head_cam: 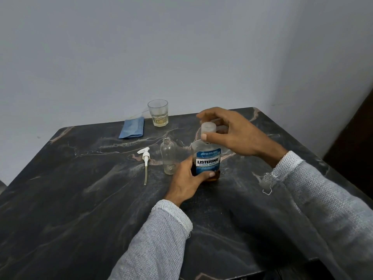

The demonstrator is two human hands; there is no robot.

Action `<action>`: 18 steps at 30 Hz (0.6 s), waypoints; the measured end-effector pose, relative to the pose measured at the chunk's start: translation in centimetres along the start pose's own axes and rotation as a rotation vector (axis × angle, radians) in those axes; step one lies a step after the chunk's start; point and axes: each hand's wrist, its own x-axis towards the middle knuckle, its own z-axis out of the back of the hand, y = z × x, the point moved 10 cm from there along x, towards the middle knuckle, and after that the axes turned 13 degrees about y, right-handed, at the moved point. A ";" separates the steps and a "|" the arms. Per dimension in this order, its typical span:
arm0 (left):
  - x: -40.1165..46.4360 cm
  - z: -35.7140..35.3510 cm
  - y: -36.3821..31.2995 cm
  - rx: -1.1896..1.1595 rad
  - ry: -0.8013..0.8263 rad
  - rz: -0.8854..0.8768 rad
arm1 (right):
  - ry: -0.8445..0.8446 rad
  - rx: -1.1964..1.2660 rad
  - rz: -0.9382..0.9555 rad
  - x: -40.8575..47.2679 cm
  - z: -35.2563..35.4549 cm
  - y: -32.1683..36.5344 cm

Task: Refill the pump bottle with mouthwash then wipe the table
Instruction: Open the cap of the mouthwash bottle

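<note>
Grey sleeves [153, 245] reach over the worktop [60, 199]: left hand [187, 178] grips the mouthwash bottle [207, 160], right hand [232, 134] pinches its cap [209, 127], empty pump bottle [169, 156] just left.

Left fingers [210, 174] wrapped low on the Listerine bottle [207, 160], and just outboard of my knuckles the empty pump bottle [169, 157] stands upright, open neck, v. tight gap there. Further out past it the pump head [145, 158] lies flat w/ its tube running toward me. Beyond the fingertips, far edge: glass [158, 112] and blue cloth [132, 127] near the wall, well apart from my hand. Right fingers [204, 136] curled round the cap [209, 127] from above; nothing above them. Right of that hand, bare table [262, 122]. Near side under both wrists, wide bare dark marble, easy passage.
</note>
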 end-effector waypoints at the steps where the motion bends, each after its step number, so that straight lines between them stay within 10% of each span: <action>1: 0.0 0.0 -0.1 -0.001 -0.001 -0.002 | -0.037 -0.029 -0.022 -0.1 0.2 -0.1; 18: -0.1 -0.1 -0.3 -0.021 -0.006 0.014 | -0.206 -0.218 -0.041 -0.3 0.7 0.8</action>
